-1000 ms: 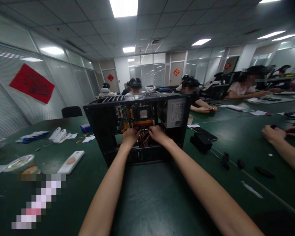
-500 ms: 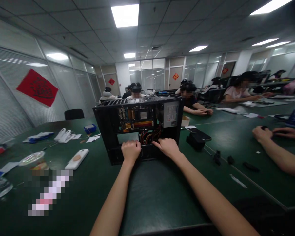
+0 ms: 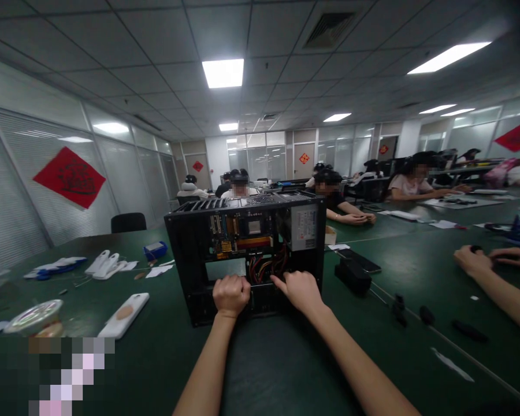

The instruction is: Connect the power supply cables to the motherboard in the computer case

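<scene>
Left hand [image 3: 231,293] and right hand [image 3: 302,292] curl fingers around the lower rail [image 3: 263,286] of the computer case [image 3: 182,260]; uneven pulling could snag the power cables [image 3: 260,268] just beyond them.

Dim overall — white ceiling panels [image 3: 222,73] glare above; the edges stretch and bow; the lower left is pixelated.
</scene>
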`<act>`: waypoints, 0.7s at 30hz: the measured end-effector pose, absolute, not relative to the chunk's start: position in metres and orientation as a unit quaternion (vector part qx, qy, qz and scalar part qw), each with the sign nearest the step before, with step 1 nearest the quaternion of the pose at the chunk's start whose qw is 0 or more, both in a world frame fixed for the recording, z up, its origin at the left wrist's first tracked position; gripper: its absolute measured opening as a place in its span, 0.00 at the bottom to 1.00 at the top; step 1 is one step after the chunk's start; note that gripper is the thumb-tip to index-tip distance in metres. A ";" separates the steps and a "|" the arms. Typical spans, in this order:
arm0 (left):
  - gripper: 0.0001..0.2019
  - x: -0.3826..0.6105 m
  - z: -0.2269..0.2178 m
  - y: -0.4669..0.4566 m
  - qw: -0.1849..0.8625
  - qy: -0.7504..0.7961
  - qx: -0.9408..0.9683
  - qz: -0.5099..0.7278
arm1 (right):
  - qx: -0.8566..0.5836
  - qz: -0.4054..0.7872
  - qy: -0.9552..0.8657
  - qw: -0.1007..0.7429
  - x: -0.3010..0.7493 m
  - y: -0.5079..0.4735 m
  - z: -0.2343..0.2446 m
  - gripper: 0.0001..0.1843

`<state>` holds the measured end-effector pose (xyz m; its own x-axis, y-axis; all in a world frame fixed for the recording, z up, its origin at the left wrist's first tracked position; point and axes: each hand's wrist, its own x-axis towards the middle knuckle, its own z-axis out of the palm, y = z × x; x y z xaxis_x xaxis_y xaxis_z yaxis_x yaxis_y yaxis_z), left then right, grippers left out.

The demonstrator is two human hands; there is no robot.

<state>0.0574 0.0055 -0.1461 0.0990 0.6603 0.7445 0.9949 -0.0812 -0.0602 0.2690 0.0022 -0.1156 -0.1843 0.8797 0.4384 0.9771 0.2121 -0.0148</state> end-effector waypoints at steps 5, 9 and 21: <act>0.21 0.057 -0.147 0.006 0.285 -0.610 -0.686 -0.275 | -0.607 -0.129 -0.764 0.179 0.269 0.000 -0.114 0.35; 0.20 0.057 -0.147 0.005 0.282 -0.613 -0.685 -0.275 | -0.611 -0.124 -0.761 0.178 0.268 0.001 -0.114 0.35; 0.21 0.058 -0.144 0.002 0.284 -0.616 -0.684 -0.270 | -0.601 -0.125 -0.765 0.192 0.265 -0.012 -0.109 0.29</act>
<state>0.0581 0.0016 -0.1445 0.0957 0.6885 0.7188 0.9952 -0.0808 -0.0551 0.2651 -0.0116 -0.1091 -0.2033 0.8723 0.4448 0.9686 0.2457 -0.0391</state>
